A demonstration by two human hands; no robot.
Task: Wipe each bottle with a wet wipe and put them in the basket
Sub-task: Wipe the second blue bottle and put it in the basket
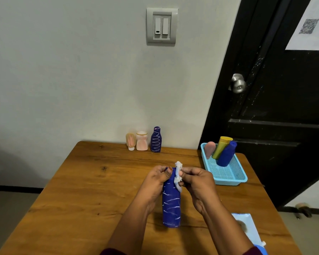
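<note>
Bottle of dark blue plastic [171,205], tall and streaked with thin white lines, stands upright near the front edge of the brown wooden table [99,181], between my hands. My left hand [156,179] curls round its top. My right hand [199,183] pinches a crumpled white wet wipe [178,174] against its upper right side. At the table's right edge, the light blue mesh plastic basket [228,182] holds a pink bottle [209,149], a yellow-green bottle [221,147] and a blue bottle [226,153], all leaning.
</note>
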